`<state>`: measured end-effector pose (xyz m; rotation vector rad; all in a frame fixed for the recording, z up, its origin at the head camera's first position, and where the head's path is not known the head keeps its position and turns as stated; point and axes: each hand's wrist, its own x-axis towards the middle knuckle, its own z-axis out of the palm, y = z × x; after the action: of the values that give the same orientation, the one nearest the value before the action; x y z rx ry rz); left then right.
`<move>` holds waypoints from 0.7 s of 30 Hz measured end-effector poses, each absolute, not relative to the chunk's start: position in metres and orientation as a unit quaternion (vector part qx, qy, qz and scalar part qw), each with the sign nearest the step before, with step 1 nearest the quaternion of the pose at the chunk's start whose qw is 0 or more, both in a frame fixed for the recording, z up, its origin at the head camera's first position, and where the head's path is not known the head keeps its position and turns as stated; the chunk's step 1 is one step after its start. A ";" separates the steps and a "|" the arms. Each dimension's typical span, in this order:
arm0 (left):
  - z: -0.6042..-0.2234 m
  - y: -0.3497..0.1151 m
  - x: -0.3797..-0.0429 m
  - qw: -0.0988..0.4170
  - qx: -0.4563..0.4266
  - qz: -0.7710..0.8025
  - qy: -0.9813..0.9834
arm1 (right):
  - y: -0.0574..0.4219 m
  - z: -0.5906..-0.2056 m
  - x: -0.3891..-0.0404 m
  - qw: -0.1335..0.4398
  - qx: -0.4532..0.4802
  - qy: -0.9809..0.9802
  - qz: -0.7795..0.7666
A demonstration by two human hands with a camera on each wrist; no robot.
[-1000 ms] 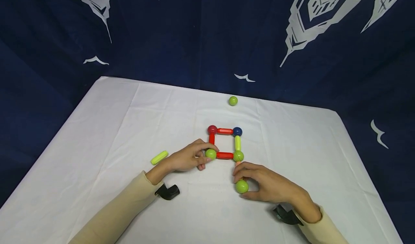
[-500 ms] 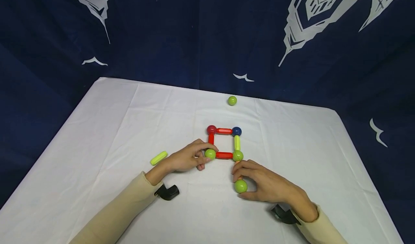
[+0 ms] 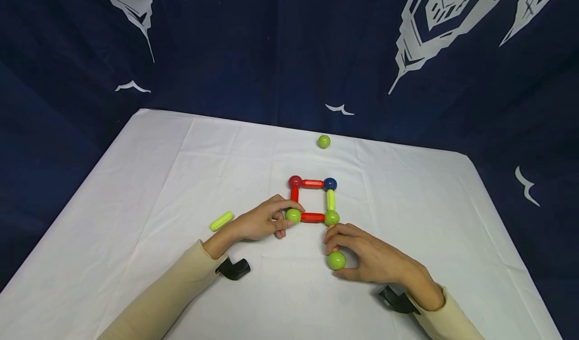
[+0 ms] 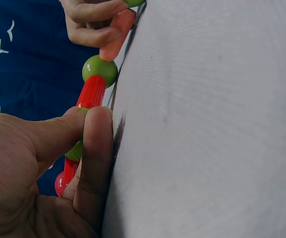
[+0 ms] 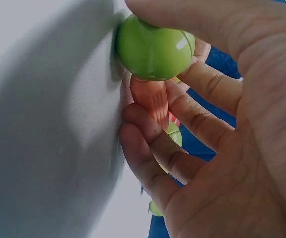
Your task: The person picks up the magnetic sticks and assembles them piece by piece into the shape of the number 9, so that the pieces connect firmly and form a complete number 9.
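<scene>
A square of toy balls and rods lies flat on the table. Its corners are a red ball (image 3: 295,181), a blue ball (image 3: 330,184) and two green balls; three sides are red rods (image 3: 313,184), the right one a yellow-green rod (image 3: 331,200). My left hand (image 3: 262,220) pinches the near-left green ball (image 3: 292,216) between thumb and finger. From the near-right green ball (image 3: 332,217), an orange rod (image 5: 150,96) runs toward me to another green ball (image 5: 155,49). My right hand (image 3: 373,254) holds that end ball and rod, thumb on the ball, fingers along the rod.
A loose yellow-green rod (image 3: 221,221) lies left of the square, beside the left wrist. Near the far table edge sits a single green ball (image 3: 323,141). White cloth covers the table (image 3: 190,279); a dark blue curtain (image 3: 253,53) hangs behind it.
Both hands keep their holds, and the square stays in place. Only a slight shift of the whole view shows.
</scene>
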<state>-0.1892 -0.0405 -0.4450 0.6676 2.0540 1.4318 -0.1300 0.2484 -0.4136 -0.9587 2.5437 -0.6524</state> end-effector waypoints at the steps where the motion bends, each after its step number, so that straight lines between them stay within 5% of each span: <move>1: -0.445 -0.041 -0.189 0.272 0.248 0.531 0.763 | 0.248 -0.413 -0.130 0.172 -0.337 0.897 -0.230; 21: -0.445 -0.041 -0.189 0.274 0.248 0.527 0.765 | 0.258 -0.419 -0.136 0.122 -0.322 0.889 -0.301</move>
<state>-0.1891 -0.0411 -0.4449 0.6661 2.0584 1.4180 -0.1358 0.2578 -0.4186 -0.9392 2.5963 -0.8796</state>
